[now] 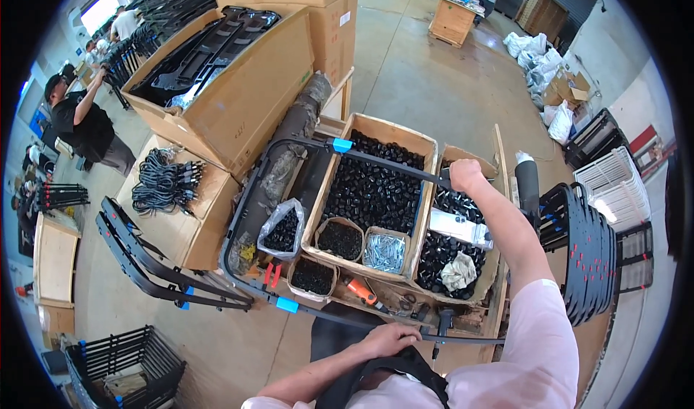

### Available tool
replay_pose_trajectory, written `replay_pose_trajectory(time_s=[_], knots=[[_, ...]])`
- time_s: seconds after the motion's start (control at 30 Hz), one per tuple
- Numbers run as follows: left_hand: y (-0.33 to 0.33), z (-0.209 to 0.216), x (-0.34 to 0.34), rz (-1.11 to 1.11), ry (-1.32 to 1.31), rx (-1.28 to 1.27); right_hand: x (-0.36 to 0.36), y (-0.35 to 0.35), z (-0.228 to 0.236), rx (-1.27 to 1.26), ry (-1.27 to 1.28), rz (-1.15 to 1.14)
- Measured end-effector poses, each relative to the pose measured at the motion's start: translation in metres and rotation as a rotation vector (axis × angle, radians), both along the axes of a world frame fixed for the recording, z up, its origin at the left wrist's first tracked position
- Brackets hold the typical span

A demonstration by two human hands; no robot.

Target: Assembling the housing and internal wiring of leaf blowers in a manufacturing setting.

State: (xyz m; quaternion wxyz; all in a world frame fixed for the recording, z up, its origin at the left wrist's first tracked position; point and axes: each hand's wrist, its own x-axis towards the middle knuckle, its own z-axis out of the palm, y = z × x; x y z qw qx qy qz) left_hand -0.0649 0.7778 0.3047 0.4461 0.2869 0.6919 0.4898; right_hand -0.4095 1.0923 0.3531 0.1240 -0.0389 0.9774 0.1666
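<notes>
A bent black tubular frame (394, 164) with blue tape pieces lies over the workbench, its rounded end to the left. My right hand (465, 175) is closed around the far tube near its right end. At the near edge, my left hand (390, 339) lies curled over the near tube, its fingertips partly hidden. Under the frame stands a wooden tray (432, 156) of black plastic caps (376, 192). Silver screws (384, 253) fill a small carton within it. Just right of my left hand is a black power screwdriver (444, 324).
Nearer lie an orange tool (360, 291), red-handled pliers (272, 274) and a bag of black parts (280, 232). Cartons (246, 116) and black cables (170, 181) stand left. More black frames (582, 253) are stacked right. A person in black (83, 123) works at far left.
</notes>
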Motion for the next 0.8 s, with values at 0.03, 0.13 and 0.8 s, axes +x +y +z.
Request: replay_pose_trajectory(time_s=[0.03, 0.13, 0.8], knots=[[0.000, 0.001, 0.001, -0.001, 0.006, 0.001, -0.004, 0.002, 0.000, -0.027, 0.078, 0.030], [-0.001, 0.003, 0.006, 0.089, 0.129, 0.021, -0.009, 0.006, 0.005, 0.000, 0.055, 0.030], [-0.046, 0.021, -0.009, 0.256, -0.486, 0.151, 0.002, 0.001, 0.001, 0.057, -0.023, 0.023]])
